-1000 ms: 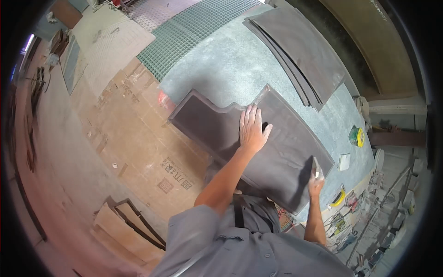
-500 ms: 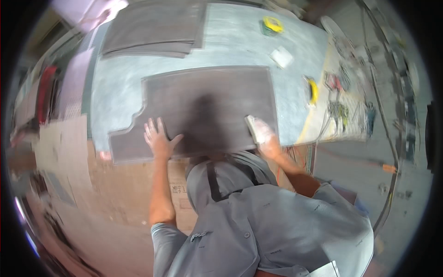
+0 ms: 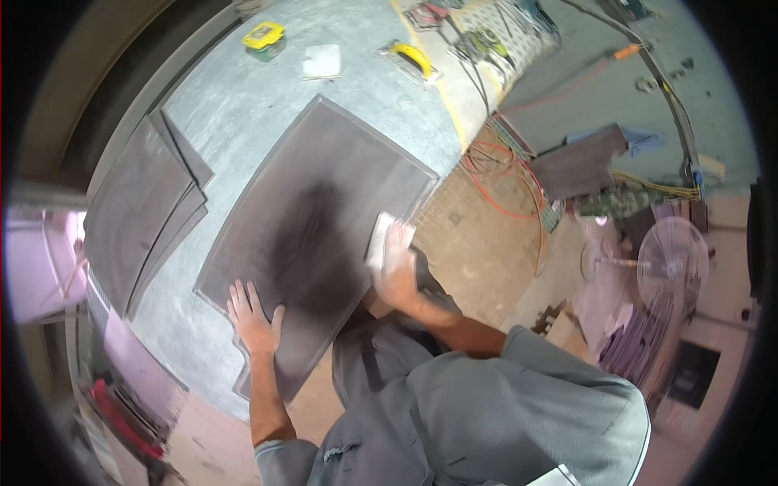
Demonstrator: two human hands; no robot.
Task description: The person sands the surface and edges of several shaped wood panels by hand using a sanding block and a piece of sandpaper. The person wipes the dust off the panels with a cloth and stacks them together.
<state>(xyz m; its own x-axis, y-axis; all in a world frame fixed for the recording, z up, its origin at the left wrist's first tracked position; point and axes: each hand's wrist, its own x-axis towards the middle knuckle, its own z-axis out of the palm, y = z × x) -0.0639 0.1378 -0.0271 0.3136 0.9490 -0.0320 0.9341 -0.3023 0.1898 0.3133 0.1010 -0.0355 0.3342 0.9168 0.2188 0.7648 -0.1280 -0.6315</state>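
Observation:
A dark brown-grey flat panel (image 3: 369, 158) lies on the pale blue-grey tabletop (image 3: 235, 113), its near edge close to my body. My left hand (image 3: 255, 322) rests flat on the panel near its notched left end, fingers spread. In my right hand (image 3: 397, 274) is a white rectangular block (image 3: 379, 235), gripped from above. The block sits on the panel along its near right edge, and my hand hides part of it. My shadow darkens the middle of the panel.
Several similar dark panels (image 3: 138, 215) are stacked on the left. Beyond lie a yellow-lidded container (image 3: 264, 37), a white square piece (image 3: 322, 61) and a yellow-handled tool (image 3: 413, 60). Orange hoses (image 3: 531, 190) lie coiled right of the table; a fan (image 3: 673, 257) stands farther off.
My view has turned to the right, so the table and panel appear rotated. My right hand has moved the block along the panel toward its near edge. My left hand stays flat on the panel.

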